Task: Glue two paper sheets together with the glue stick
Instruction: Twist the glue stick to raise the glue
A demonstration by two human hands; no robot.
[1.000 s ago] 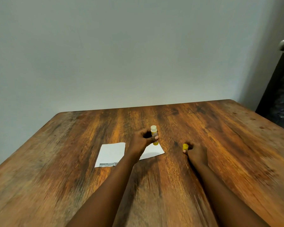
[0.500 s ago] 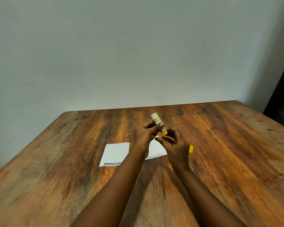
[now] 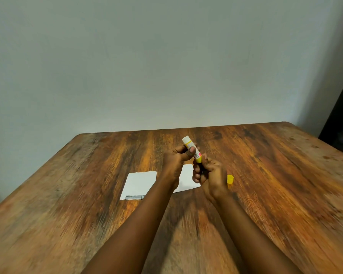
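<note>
Step in hand: preparing the glue stick. No glue appears to be on either sheet yet.

Left hand (image 3: 175, 161): clamped on the glue stick (image 3: 196, 155), thumb across the barrel and fingers wrapped behind. The stick is held clear of the table (image 3: 275, 175), tilted, with its white end up and away from the person and its yellow base toward the right hand.

Right hand (image 3: 211, 175): fingers curled, the upper fingers closing on the yellow base just beside the left thumb. The grip suits turning the base to wind the glue out. Whether any glue stands proud of the white end cannot be told.

Yellow cap (image 3: 230, 179): off the stick, standing on the table just beside the outer edge of the right hand and partly hidden by it.

First paper sheet (image 3: 140, 181): flat on the table, just to the outer side of the left wrist, with a grey strip along its near edge. Second paper sheet (image 3: 186, 177): flat beneath and between the two hands, partly covered by them. The two sheets lie apart, not overlapping.

Next move, in my judgement: once the glue is wound out, the stick must be turned tip down and brought to one sheet. The freed right hand should then hold that sheet flat, since light paper will drag under the stroke. The cap stands close enough to the right hand to be knocked over.
</note>
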